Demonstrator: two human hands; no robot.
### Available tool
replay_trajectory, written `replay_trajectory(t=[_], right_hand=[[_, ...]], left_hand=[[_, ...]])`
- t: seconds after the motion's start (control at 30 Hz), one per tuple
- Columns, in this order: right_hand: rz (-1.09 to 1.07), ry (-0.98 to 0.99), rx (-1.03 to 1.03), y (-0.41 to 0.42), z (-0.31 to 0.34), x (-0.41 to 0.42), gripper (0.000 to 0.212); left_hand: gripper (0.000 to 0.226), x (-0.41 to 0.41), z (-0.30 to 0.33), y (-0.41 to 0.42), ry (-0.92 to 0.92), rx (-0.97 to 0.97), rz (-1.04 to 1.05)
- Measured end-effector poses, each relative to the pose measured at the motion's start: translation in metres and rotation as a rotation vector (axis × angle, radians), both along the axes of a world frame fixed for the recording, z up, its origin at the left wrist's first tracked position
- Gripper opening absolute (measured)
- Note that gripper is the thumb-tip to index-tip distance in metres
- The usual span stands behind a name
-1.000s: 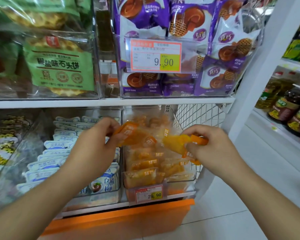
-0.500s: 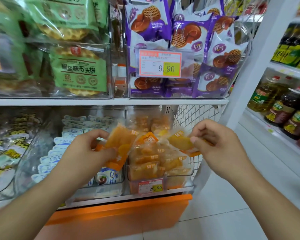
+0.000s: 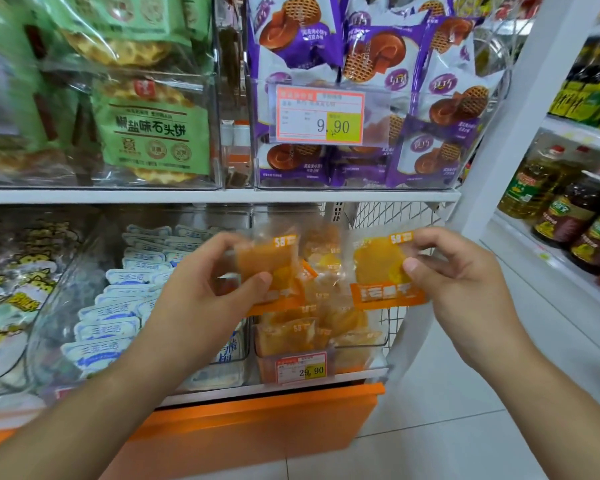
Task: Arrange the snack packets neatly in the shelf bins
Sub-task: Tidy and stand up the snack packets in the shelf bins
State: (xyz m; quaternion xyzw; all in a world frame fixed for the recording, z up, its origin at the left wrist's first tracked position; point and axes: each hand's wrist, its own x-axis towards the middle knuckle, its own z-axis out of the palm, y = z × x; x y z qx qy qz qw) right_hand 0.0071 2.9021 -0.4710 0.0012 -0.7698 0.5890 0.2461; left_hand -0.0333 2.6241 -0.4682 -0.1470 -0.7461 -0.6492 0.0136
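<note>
left hand (image 3: 201,289) pinches orange packet (image 3: 269,268) | right hand (image 3: 461,271) pinches yellow packet (image 3: 381,268) | advice: lay both flat, labels forward, in the orange bin (image 3: 361,355)

A grocery shop aisle. White metal shelves (image 3: 222,195) hold clear plastic bins (image 3: 326,362) packed with wrapped snacks: purple waffle biscuit packets (image 3: 440,109), green cracker packets (image 3: 156,133), blue-and-white packets (image 3: 108,330) and orange snack packets (image 3: 284,334). Printed price tags are clipped to the bin fronts, one reading 9.90 (image 3: 321,116), another 29.90 (image 3: 301,368). On a neighbouring shelf to the right stand bottles of cooking oil (image 3: 530,181). The floor is pale tile (image 3: 447,427).
</note>
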Motion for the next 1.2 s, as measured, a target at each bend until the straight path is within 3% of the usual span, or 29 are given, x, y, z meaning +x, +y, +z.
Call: replay_trajectory(t=[0.3,0.4,0.5,0.6,0.67,0.83,0.93,1.13,1.2], right_hand=[[0.089,-0.142,-0.068,-0.002,-0.039,-0.01,0.037],[0.093,-0.162,-0.059,-0.006,-0.05,-0.011,0.037],[0.065,-0.172,0.005,-0.004,-0.053,-0.012,0.031],[-0.057,-0.238,0.39,0.003,-0.051,-0.014,0.022],[-0.081,-0.296,0.601,0.006,-0.048,-0.013,0.021],[0.024,-0.211,0.725,0.0,-0.04,-0.007,0.036],[0.081,-0.176,0.722,-0.006,-0.039,-0.006,0.027],[0.023,-0.232,0.931,0.006,-0.042,-0.011,0.025],[0.027,-0.275,0.996,0.006,-0.039,-0.011,0.024]], left_hand=[[0.02,-0.008,-0.027,0.001,0.077,-0.446,0.001],[0.019,-0.012,-0.027,-0.001,0.105,-0.475,0.029],[0.022,-0.015,-0.026,-0.002,0.098,-0.38,0.05],[0.019,-0.016,-0.022,0.0,0.051,-0.261,0.062],[0.019,-0.015,-0.026,0.001,0.031,-0.359,0.024],[0.021,-0.014,-0.036,0.0,0.087,-0.604,-0.022],[0.026,-0.011,-0.032,-0.002,0.162,-0.639,-0.082],[0.034,-0.013,-0.041,-0.008,0.502,-0.777,-0.193],[0.034,-0.016,-0.045,-0.012,0.533,-0.853,-0.198]])
